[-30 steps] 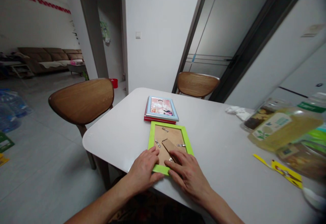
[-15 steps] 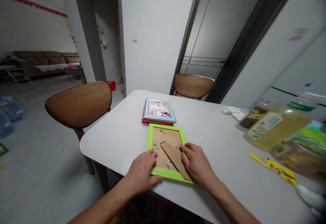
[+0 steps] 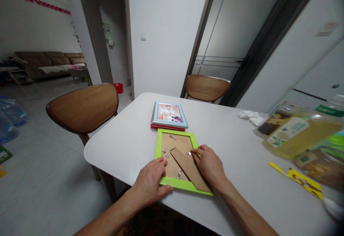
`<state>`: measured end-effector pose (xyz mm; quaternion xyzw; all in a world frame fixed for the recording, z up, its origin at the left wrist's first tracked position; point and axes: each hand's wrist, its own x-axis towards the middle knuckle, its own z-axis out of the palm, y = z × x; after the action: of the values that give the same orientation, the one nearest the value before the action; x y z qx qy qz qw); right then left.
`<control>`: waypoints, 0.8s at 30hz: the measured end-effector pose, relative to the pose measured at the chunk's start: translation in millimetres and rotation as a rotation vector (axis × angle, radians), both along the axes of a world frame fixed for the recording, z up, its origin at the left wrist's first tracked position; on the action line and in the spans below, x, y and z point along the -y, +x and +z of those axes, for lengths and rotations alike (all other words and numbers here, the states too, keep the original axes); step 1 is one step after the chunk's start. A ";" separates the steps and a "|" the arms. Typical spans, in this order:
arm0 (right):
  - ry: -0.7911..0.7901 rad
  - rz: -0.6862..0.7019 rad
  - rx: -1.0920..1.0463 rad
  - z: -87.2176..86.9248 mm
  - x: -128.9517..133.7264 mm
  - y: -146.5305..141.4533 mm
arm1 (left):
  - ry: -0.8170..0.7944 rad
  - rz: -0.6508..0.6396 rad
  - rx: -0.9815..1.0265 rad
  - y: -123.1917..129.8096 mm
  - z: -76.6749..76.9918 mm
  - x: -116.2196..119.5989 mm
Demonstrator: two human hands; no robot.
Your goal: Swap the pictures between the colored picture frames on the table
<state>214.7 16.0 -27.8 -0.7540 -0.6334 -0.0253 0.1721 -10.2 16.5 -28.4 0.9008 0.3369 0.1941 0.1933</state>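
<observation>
A lime-green picture frame (image 3: 178,183) lies face down at the table's near edge, its brown backing board (image 3: 168,143) up. A cardboard easel stand (image 3: 188,163) slants across the board, and small metal turn clips (image 3: 179,173) sit around the border. My left hand (image 3: 152,179) grips the near left corner, thumb along the bottom edge and fingers on the left side. At the right side, my right hand (image 3: 209,164) has its fingertips pinched at the right metal clip (image 3: 188,153). Its palm hides part of the right edge and borders the stand.
Beyond the green frame lies a stack of picture frames (image 3: 169,115), a light blue one on top. Along the right stand an oil bottle (image 3: 292,135), clear food containers (image 3: 319,164) and crumpled tissue (image 3: 251,117). A yellow tool (image 3: 305,182) lies nearer. Wooden chairs (image 3: 84,107) flank the table (image 3: 120,139).
My right hand's fingers have shifted slightly at the right clip, and the clip shows more plainly. My left hand stays on the corner. The view has turned a little.
</observation>
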 end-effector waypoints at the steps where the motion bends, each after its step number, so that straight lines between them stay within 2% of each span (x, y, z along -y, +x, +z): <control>1: -0.008 -0.010 0.001 0.6 -0.4 -0.5 | -0.002 -0.003 0.000 0.1 0.4 -0.6; 10: -0.003 -0.014 0.041 1.7 -3.1 -2.4 | -0.054 -0.059 0.009 -3.1 5.4 -7.3; 17: 0.007 0.071 0.017 -0.7 -8.8 0.5 | -0.060 -0.037 0.018 -2.8 3.8 -6.0; 24: 0.020 0.206 -0.048 -6.9 0.8 11.7 | -0.043 -0.013 0.071 -2.1 -2.9 -3.2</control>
<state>226.4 15.1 -34.7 -0.6834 -0.7031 0.0042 0.1963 -12.3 19.7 -31.2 0.8911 0.3279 0.2176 0.2258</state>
